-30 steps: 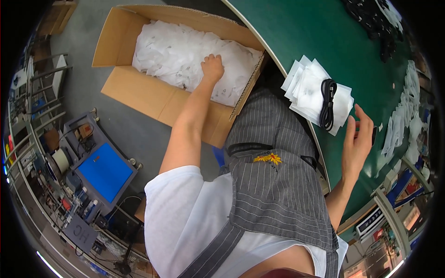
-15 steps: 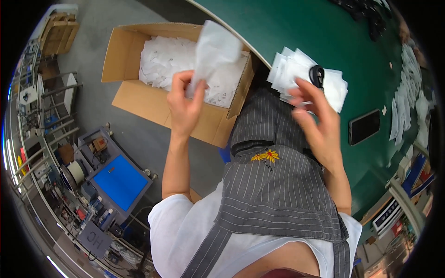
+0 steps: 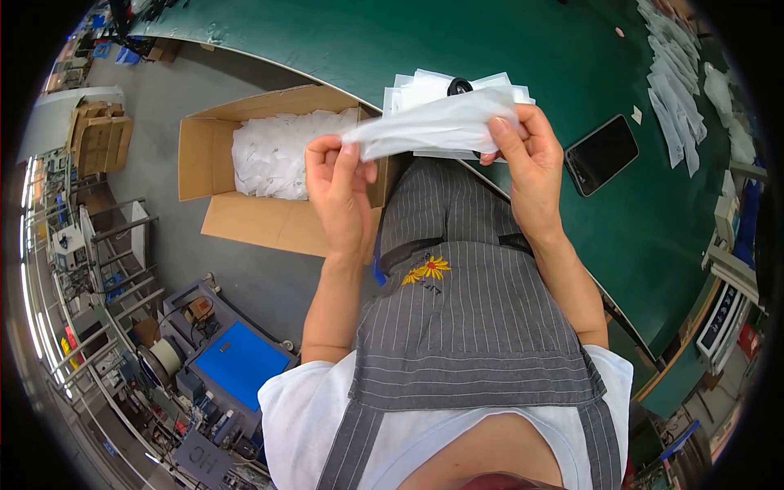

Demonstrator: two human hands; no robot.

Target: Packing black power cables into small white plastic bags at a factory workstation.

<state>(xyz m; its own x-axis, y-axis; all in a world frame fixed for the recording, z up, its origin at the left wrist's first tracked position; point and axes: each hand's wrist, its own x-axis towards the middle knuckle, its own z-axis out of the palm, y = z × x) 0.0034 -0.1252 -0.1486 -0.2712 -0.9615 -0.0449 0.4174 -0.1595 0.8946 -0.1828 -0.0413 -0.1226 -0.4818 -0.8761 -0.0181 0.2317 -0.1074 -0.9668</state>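
Observation:
Stretched between my two hands is a translucent white plastic bag (image 3: 437, 122), slightly blurred. My left hand (image 3: 339, 175) pinches its left end between thumb and fingers. At the right end, my right hand (image 3: 527, 151) grips it the same way. Behind the bag, a fanned pile of similar white bags (image 3: 400, 94) lies on the green table, partly hidden by the held one. A coiled black cable (image 3: 460, 86) rests on that pile. To the left, below the table edge, an open cardboard box (image 3: 208, 159) holds many white bags (image 3: 269, 155) with faint print.
A black phone (image 3: 603, 155) lies on the green table (image 3: 539, 49) right of my right hand. More white bags (image 3: 674, 90) lie in a row at the far right. A grey cart with a blue top (image 3: 242, 363) stands on the floor at lower left, near cluttered shelving.
My right hand has come to the held bag and taken its right end. The bag has moved rightward from over the box and is now spread sideways. The view has shifted.

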